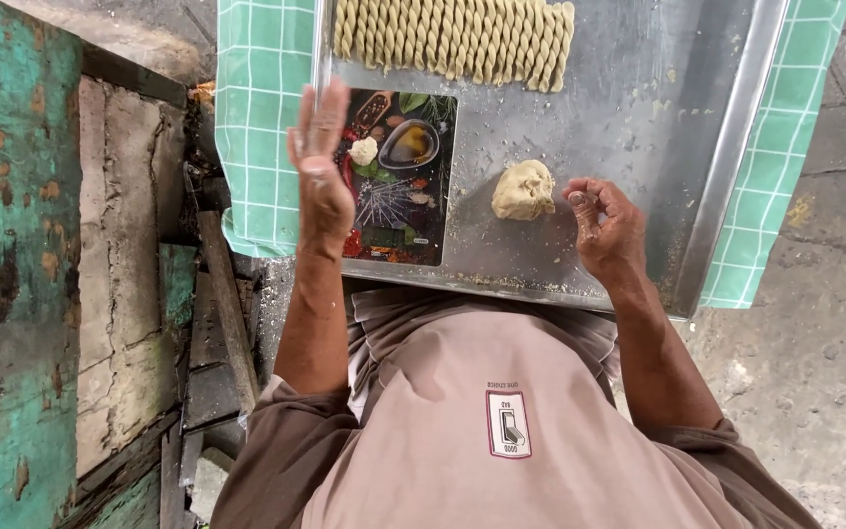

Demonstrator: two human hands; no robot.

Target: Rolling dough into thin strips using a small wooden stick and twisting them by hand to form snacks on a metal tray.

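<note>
While your left hand [320,167] hovered flat and empty over one printed board [399,176], your right hand [601,223] pinched nothing visible beside one dough lump [523,190].

dough lump [523,190]: 1 | cutting board [399,176]: 1 | tray [638,118]: 1

right hand [604,227] beside dough lump [523,190], metal tray [638,147]

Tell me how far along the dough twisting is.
Done: a row of twisted dough sticks lies along the far edge of the metal tray. In hand: the left hand hovers flat over the printed board; the right hand pinches beside the dough lump. Left: that lump, still unshaped.
</note>
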